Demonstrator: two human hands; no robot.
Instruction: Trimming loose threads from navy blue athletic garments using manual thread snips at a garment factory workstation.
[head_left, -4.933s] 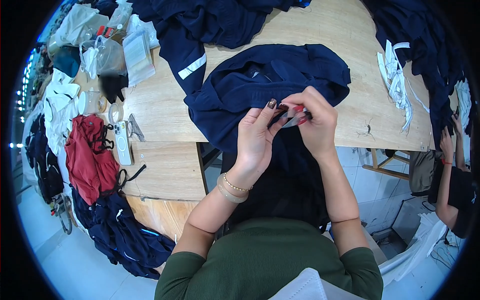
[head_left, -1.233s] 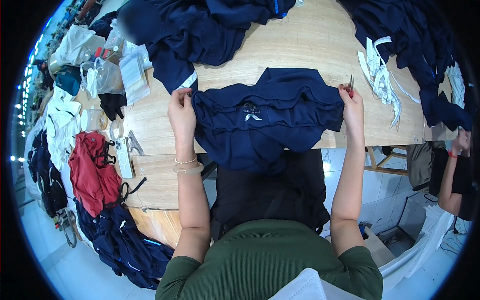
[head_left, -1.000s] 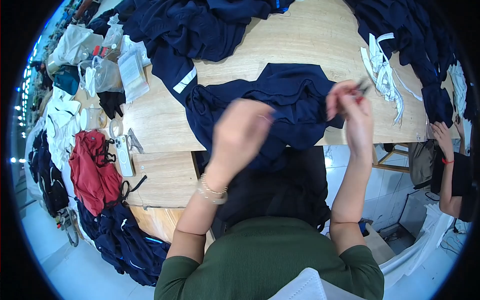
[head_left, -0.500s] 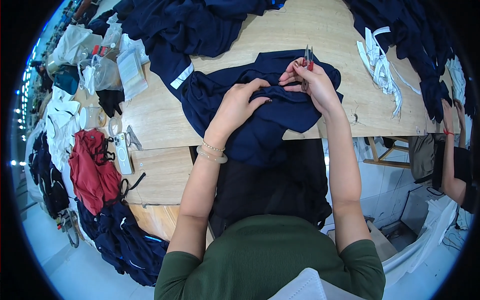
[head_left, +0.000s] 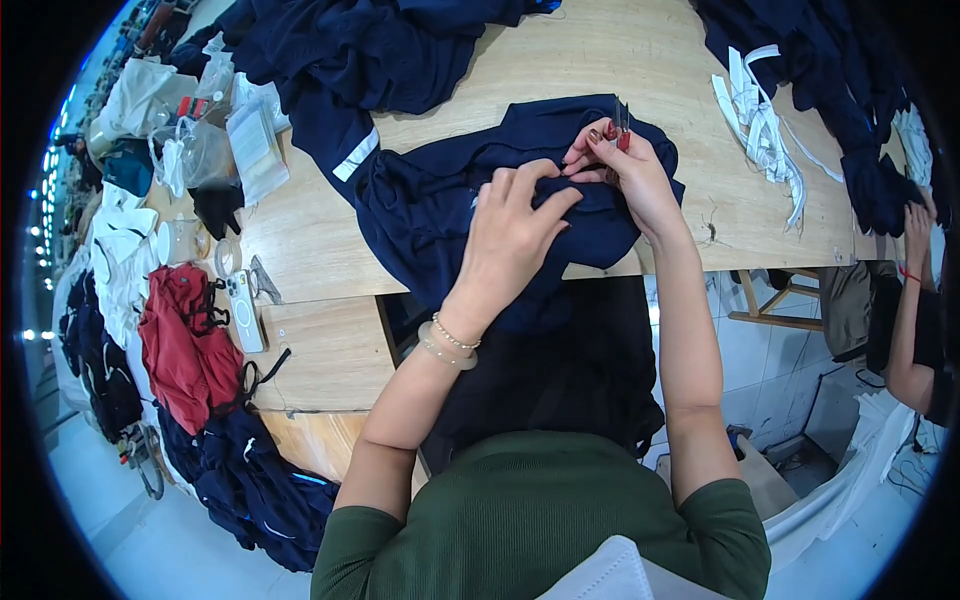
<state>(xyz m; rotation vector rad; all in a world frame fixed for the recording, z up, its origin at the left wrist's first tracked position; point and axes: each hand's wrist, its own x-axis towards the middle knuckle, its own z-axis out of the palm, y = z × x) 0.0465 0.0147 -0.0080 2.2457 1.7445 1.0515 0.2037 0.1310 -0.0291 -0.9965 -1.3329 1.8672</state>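
A navy blue garment [head_left: 430, 165] lies bunched on the wooden table in front of me, its lower part hanging over the near edge. My right hand [head_left: 632, 175] is closed around small thread snips [head_left: 623, 135] with red handles, their blades pointing away from me. Its thumb and index finger also pinch at the cloth. Close beside it, my left hand [head_left: 515, 220] rests on the garment with bent fingers gripping the fabric, their tips near the right fingertips. Exactly what lies between the fingertips is hidden.
More navy garments [head_left: 370, 50] are heaped at the far left. White fabric strips [head_left: 760, 130] lie to the right. Along the left are plastic bags [head_left: 200, 150], a phone [head_left: 243, 310] and red cloth [head_left: 185, 340]. Another person's hands [head_left: 918, 230] touch dark cloth at the far right.
My left hand has shifted right along the garment, closer to my right hand. My right hand stays almost in place with the snips. The other person's hands have moved slightly.
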